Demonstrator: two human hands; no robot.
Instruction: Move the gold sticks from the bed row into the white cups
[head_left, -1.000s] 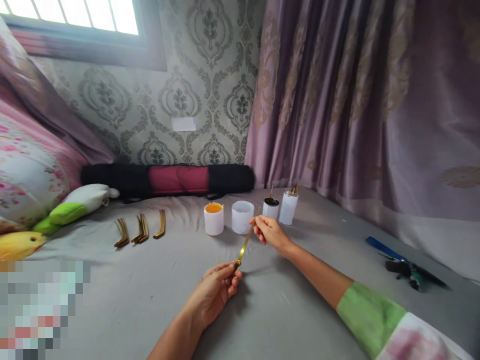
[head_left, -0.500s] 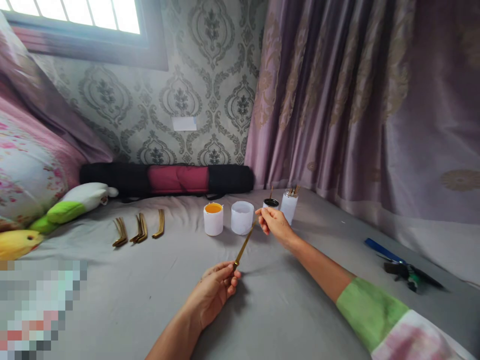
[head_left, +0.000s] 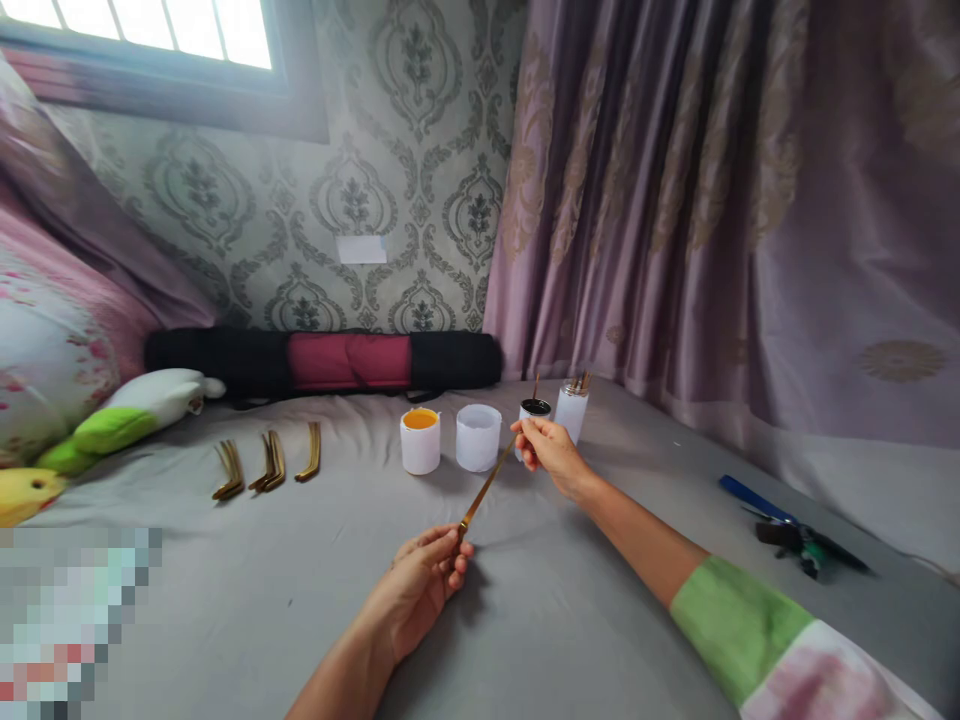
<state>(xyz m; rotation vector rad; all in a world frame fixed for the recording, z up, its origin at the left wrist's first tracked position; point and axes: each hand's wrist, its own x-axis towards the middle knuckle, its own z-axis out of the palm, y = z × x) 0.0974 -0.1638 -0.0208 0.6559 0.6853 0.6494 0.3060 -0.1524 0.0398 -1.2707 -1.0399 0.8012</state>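
Over the grey sheet [head_left: 337, 540], a slender gold strip [head_left: 489, 489] is pinched toward its ends by the left hand [head_left: 424, 575] and the right hand [head_left: 553, 457], best held straight with light, even tension.

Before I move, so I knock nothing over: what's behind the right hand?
Behind the right hand: a dark-filled container and a taller white container. The hand hides most of the first's wall and some of the second's lower part.
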